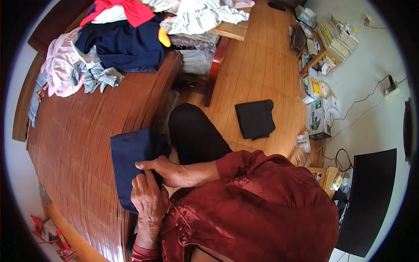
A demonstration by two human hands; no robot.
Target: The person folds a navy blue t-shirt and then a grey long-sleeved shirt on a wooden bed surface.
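A folded navy garment (126, 174) lies at the near edge of the brown slatted mat, beside my knee. My right hand (168, 171) grips its right side, with the thumb stretched across the top and the other fingers mostly hidden. Just below, my left hand (149, 194) is closed on the same cloth, its fingers bent and the index finger reaching up beside the right thumb. Whatever lies under the left palm is hidden.
Loose clothes, among them a dark navy garment (126, 43), a red one (126, 11) and a pink one (61, 65), are heaped on the far mat (91, 113). A folded black garment (255, 118) lies on the wooden floor. Boxes (317, 115) and cables line the right wall.
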